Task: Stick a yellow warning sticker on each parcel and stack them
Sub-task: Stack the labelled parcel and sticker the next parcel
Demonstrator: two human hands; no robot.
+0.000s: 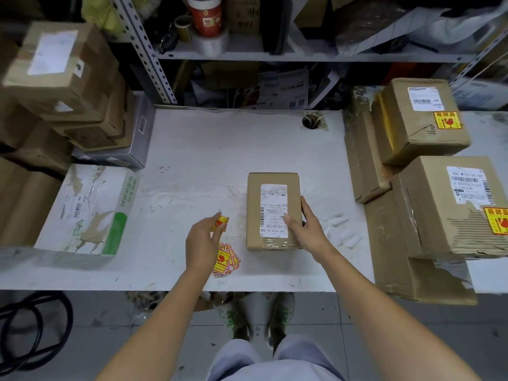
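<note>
**Steadied and ready to stick**

Head view: your parcel [270, 210] lay centred on the table [206, 149], a small stiff cardboard block, likely light, with a paper label [275, 196] on top. Your right hand [308, 229] clasped its right edge, fingers wrapped, thumb on the label. Your left hand [202, 243] pinched a flimsy yellow sticker [221, 224] between its fingers just beside the parcel; its backing was too blurred to judge. The parcel looked best held by its long sides.

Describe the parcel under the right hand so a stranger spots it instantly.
On the white table, look at the middle, between the box piles. The small brown parcel lies alone there, gripped by the right hand. Unlike the stickered boxes on the right, it bears only a white label.
</note>
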